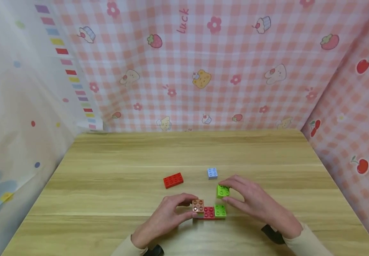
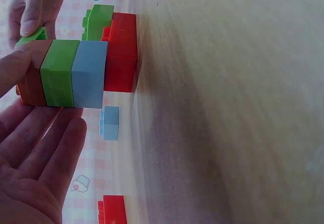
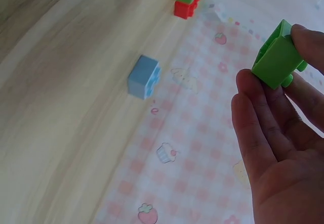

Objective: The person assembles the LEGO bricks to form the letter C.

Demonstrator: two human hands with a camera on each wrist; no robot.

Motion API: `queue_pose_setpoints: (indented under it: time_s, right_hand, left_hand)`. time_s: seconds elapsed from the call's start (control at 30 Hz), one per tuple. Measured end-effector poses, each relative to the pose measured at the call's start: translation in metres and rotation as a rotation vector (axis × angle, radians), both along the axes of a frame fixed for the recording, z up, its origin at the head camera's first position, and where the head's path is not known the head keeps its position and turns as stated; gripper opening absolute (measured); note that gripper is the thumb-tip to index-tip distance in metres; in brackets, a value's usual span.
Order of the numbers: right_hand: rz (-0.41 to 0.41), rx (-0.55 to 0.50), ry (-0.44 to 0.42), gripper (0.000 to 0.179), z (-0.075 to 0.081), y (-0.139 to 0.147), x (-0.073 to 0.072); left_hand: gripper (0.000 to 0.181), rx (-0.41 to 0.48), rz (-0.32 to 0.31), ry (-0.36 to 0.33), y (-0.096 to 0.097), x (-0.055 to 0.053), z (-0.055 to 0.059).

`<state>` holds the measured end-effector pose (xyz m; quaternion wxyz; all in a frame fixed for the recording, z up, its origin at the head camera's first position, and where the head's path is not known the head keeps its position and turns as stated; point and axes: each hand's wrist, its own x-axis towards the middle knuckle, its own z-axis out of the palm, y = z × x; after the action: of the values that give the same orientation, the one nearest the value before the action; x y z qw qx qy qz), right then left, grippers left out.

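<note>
My left hand (image 1: pixel 171 211) pinches the brown brick (image 1: pixel 198 205) on top of a stack, thumb on one side and fingers on the other. Under it in the left wrist view sit a green brick (image 2: pixel 59 80) and a blue brick (image 2: pixel 90 75). This stack rises from one end of a long red brick (image 2: pixel 122 52). At the other end stands a second green brick (image 1: pixel 220 210), with bare red studs between. My right hand (image 1: pixel 254 199) pinches a loose green brick (image 3: pixel 278 59) between thumb and fingers, raised just beyond the build, studs up.
A small light blue brick (image 1: pixel 212 173) lies on the wooden table (image 1: pixel 107 156) beyond the hands. Left of it rests another long red brick (image 1: pixel 173 180). Patterned cloth (image 1: pixel 184 64) hangs behind the table and at its sides.
</note>
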<state>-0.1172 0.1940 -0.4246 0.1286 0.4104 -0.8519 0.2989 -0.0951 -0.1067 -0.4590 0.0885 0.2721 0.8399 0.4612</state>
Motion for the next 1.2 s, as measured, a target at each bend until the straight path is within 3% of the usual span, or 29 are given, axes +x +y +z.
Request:
queue_pose_setpoints:
  time_s: [0.17,0.43,0.63,0.9,1.2]
  right_hand:
    - [0.006,0.002,-0.006,0.039,0.004,-0.006,0.005]
    - [-0.007,0.029,-0.083,0.039,0.013,-0.015,0.010]
    - [0.034,0.006,-0.064,0.038,0.016,-0.023,0.010]
    - [0.070,-0.015,-0.034,0.037,0.016,-0.031,0.010]
    - [0.107,-0.008,-0.072,0.037,0.018,-0.040,0.012]
  left_hand:
    - [0.040,-0.010,-0.008,-0.011,0.000,0.000,0.000]
    - [0.040,-0.030,0.009,-0.038,0.001,0.000,0.001]
    - [0.040,-0.035,0.015,-0.046,0.000,-0.001,0.001]
    - [0.039,-0.005,-0.002,-0.013,-0.001,-0.001,0.000]
    - [0.037,0.015,-0.008,0.019,-0.002,-0.001,-0.002]
